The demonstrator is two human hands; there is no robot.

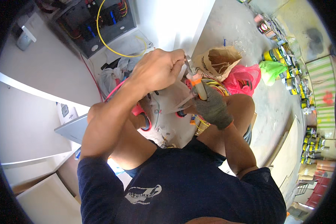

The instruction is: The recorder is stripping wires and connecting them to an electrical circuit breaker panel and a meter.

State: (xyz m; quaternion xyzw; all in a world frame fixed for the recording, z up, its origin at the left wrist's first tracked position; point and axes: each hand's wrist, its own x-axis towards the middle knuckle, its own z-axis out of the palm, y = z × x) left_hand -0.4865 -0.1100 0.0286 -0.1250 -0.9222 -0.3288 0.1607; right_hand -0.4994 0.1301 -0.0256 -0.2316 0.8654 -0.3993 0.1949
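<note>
My bare left hand (158, 69) is closed in a pinch, its thumb and fingertips against the metal head of a hand tool. What lies between those fingers is too small to make out. My right hand (214, 108), in a dark grey knit glove, is wrapped round the tool's handle (200, 89), which is orange and pale translucent. The tool's metal head (189, 64) points up and away; its kind is unclear, perhaps pliers. Close behind my left hand, a yellow cable (98, 26) loops down from an open electrical box (95, 24).
A brown paper bag (227, 58), a pink plastic bag (246, 78) and coiled wires (219, 86) sit beyond my right hand. White cabinet panels (33, 123) stand at left. Paint cans (274, 55) and a green bag (271, 70) line the right side. My knees flank the work.
</note>
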